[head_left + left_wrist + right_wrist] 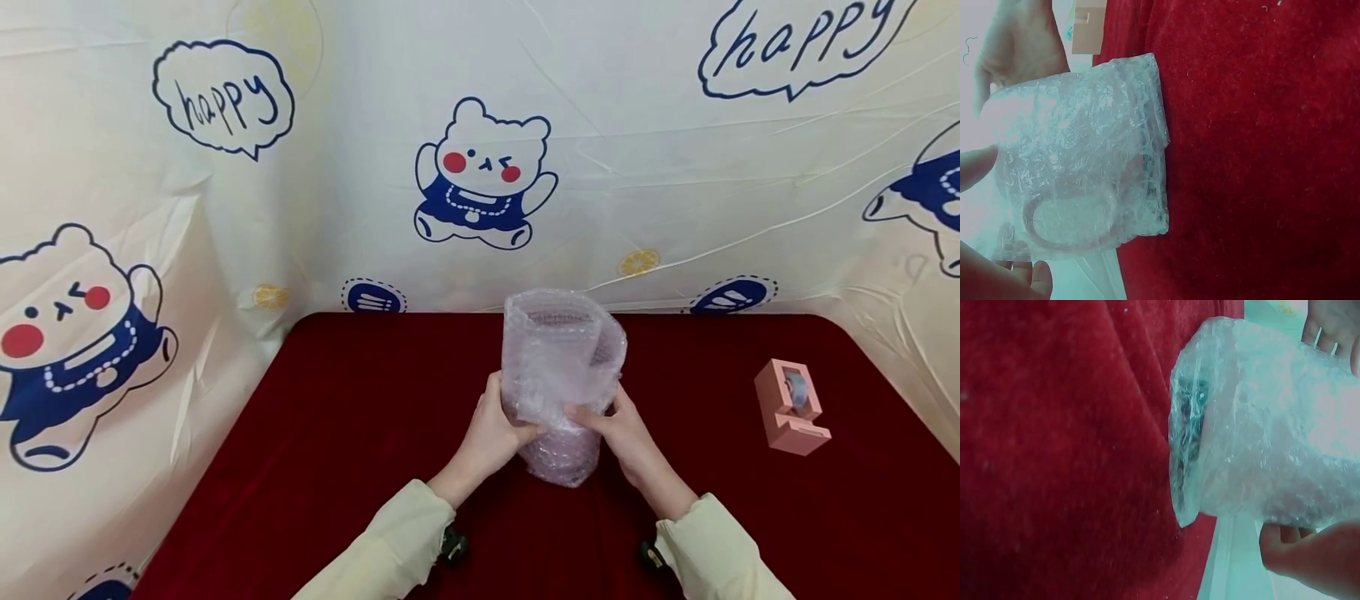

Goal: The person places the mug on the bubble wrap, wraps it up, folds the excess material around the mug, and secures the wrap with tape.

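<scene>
A bundle of clear bubble wrap (558, 367) stands tilted over the table, its upper end open and loosely rolled, its lower end folded narrower. My left hand (491, 429) grips its left side, thumb across the front. From the right, my right hand (626, 433) holds it with the thumb also on the front. In the left wrist view, an oval outline like a loop shows through the bubble wrap (1079, 150); what lies inside is hard to tell. The folded end of the wrap (1191, 437) faces the red cloth in the right wrist view.
A pink tape dispenser (798, 435) with a roll of tape (797, 389) sits on the right of the table. Dark red cloth (360, 400) covers the tabletop. A white curtain (352, 167) with printed bears hangs behind and at both sides.
</scene>
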